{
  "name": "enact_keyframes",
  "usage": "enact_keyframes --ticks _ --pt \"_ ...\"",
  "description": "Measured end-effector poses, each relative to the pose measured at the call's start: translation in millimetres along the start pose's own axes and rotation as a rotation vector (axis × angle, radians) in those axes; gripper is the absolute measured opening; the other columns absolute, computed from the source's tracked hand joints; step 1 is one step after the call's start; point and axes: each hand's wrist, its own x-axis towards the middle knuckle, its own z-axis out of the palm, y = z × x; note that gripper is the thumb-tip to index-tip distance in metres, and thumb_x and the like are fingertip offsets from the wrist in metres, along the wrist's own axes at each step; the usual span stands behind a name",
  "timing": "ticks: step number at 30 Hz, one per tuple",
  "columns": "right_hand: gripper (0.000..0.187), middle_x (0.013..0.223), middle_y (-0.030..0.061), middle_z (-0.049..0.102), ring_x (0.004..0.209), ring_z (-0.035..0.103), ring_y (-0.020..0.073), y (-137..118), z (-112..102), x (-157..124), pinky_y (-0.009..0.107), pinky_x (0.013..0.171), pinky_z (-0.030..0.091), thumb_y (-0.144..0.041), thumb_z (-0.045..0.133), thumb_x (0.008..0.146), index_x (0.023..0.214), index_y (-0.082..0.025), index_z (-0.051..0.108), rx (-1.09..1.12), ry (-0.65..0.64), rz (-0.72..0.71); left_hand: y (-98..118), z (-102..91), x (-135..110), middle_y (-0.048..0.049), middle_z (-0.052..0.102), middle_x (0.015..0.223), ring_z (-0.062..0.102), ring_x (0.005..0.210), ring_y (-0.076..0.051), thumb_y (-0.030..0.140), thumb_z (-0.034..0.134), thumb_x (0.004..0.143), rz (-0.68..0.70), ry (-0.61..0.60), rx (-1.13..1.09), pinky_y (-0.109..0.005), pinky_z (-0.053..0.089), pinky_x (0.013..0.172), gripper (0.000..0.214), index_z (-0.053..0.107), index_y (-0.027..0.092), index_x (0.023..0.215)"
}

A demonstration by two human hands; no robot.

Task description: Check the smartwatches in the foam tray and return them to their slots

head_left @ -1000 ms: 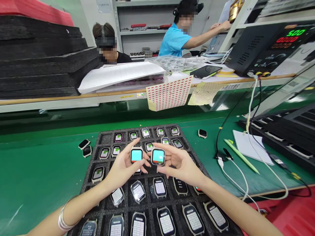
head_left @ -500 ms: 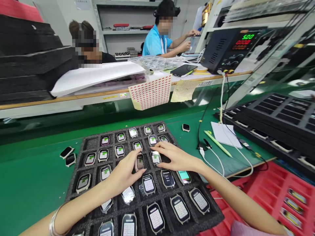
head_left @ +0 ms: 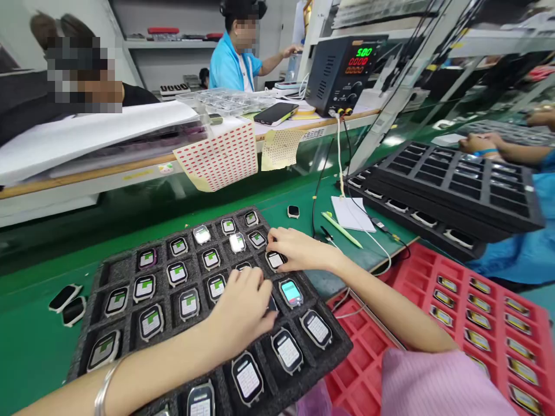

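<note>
A dark grey foam tray [head_left: 255, 341] holds several smartwatch bodies without straps, many with lit screens, in separate compartments. My right hand [head_left: 303, 249] pinches one smartwatch [head_left: 275, 261] by its edges at the tray's right side. Over the middle of the tray, my left hand [head_left: 243, 303] is curled with its fingertips at another smartwatch [head_left: 272, 305], most of which the fingers hide. Just right of that one lies a smartwatch with a turquoise screen [head_left: 291, 292]. Nearer the front, a smartwatch [head_left: 287, 350] shows a white screen.
Loose watches [head_left: 73, 311] lie left of the tray, and one small watch [head_left: 293, 211] behind it. A green pen [head_left: 341, 230], white paper [head_left: 353, 214] and cables are at right. Red trays [head_left: 416, 271] and stacked black trays [head_left: 433, 214] stand beyond. A power supply [head_left: 333, 75] sits on the shelf; co-workers are nearby.
The view has turned right. My right hand has moved from an inner compartment to a smartwatch at the tray's right edge. My left hand has shifted toward the front right, onto another smartwatch.
</note>
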Motion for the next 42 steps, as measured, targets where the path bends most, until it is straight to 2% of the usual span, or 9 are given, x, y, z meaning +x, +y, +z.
enact_keyframes --ticks 5,10,17,24,26,29,32,36,42 --pt "0.034 0.104 0.0092 0.058 0.096 0.055 0.0245 25 2 -13 0.037 0.083 0.046 -0.026 0.076 0.069 0.099 -0.015 0.064 0.375 0.125 -0.05 33 14.2 35 -0.0132 0.058 0.093 0.052 0.089 -0.03 0.023 0.056 0.082 0.041 -0.023 0.029 -0.043 0.045 0.075 0.017 0.06 0.01 0.092" --pt "0.052 0.105 0.0131 0.062 0.084 0.064 0.0224 39 7 -33 0.036 0.069 0.053 -0.048 0.066 0.079 0.116 -0.014 0.053 0.815 0.329 -0.076 36 27.3 53 -0.018 0.06 0.089 0.054 0.086 -0.033 0.028 0.066 0.075 -0.033 -0.044 0.022 -0.046 0.047 0.071 0.028 0.063 0.003 0.088" --pt "0.043 0.107 0.0095 0.059 0.067 0.06 0.0137 -6 11 -15 0.021 0.047 0.046 -0.032 0.071 0.077 0.117 -0.02 0.058 1.15 0.508 -0.095 22 31.5 60 -0.0204 0.061 0.092 0.057 0.088 -0.035 0.032 0.076 0.066 0.074 -0.012 -0.051 -0.046 0.05 0.072 0.038 0.064 0.003 0.087" --pt "0.048 0.102 0.006 0.059 0.068 0.056 0.012 -49 12 5 0.02 0.052 0.047 -0.019 0.079 0.068 0.111 -0.02 0.06 1.23 0.582 -0.099 -2 36.5 39 -0.0161 0.059 0.116 0.056 0.111 -0.026 0.023 0.058 0.081 0.23 0.132 -0.27 -0.039 0.049 0.094 0.039 0.051 0.008 0.116" --pt "0.051 0.103 0.0058 0.059 0.084 0.058 0.016 -55 10 6 0.025 0.069 0.051 -0.018 0.081 0.065 0.111 -0.02 0.059 1.189 0.643 -0.103 -9 32.6 25 -0.0134 0.057 0.118 0.058 0.106 -0.022 0.023 0.059 0.081 0.185 0.182 -0.473 -0.032 0.053 0.089 0.043 0.046 0.012 0.121" --pt "0.052 0.098 0.0043 0.061 0.091 0.059 0.0174 -60 8 5 0.028 0.081 0.049 -0.02 0.081 0.067 0.113 -0.022 0.056 1.1 0.633 -0.106 -18 23.5 1 -0.0074 0.058 0.11 0.064 0.075 -0.014 0.019 0.064 0.077 -0.054 0.205 -0.959 -0.025 0.056 0.067 0.043 0.05 0.018 0.117" --pt "0.05 0.091 0.0033 0.061 0.083 0.061 0.016 -66 9 6 0.026 0.073 0.052 -0.019 0.079 0.07 0.114 -0.02 0.053 1.054 0.556 -0.07 -24 11.8 -22 -0.0043 0.061 0.1 0.062 0.072 -0.012 0.015 0.07 0.07 -0.308 0.153 -1.327 -0.025 0.052 0.07 0.042 0.054 0.019 0.109" --pt "0.053 0.087 0.0022 0.06 0.064 0.062 0.0141 -76 18 15 0.018 0.043 0.05 -0.016 0.076 0.072 0.117 -0.022 0.049 1.097 0.476 0.018 -30 -2.2 -45 -0.0064 0.067 0.093 0.06 0.086 -0.014 0.012 0.069 0.071 -0.562 0.03 -1.755 -0.024 0.045 0.078 0.039 0.053 0.016 0.106" --pt "0.051 0.095 0.0034 0.059 0.047 0.049 0.0045 -90 32 31 0.011 0.031 0.038 -0.013 0.073 0.072 0.116 -0.022 0.049 1.216 0.357 0.091 -43 -2.9 -59 -0.0108 0.068 0.096 0.06 0.087 -0.016 0.008 0.056 0.068 -0.543 0.106 -2.126 -0.025 0.045 0.072 0.04 0.057 0.014 0.107"
